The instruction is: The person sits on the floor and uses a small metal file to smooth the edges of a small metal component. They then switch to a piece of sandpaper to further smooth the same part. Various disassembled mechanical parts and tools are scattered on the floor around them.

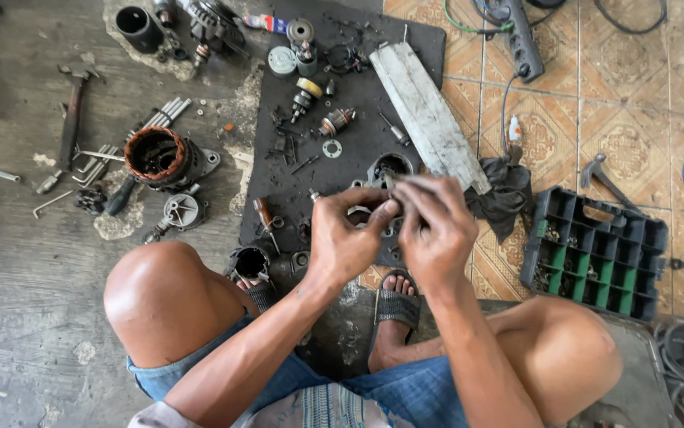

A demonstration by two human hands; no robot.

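Above the black mat (278, 158), both hands pinch one small part (393, 184).

The left hand (346, 238) and right hand (435, 230) meet fingertip to fingertip, gripping the part, which is too small to identify. Beneath lies a metal housing (389, 169); beside it a grey plank (427, 115); right, a green-black compartment tray (596, 254); left, a copper-wound stator (160, 157).

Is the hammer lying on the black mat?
No, the hammer lies on the bare grey concrete floor, to the left of the black mat, and does not touch it.
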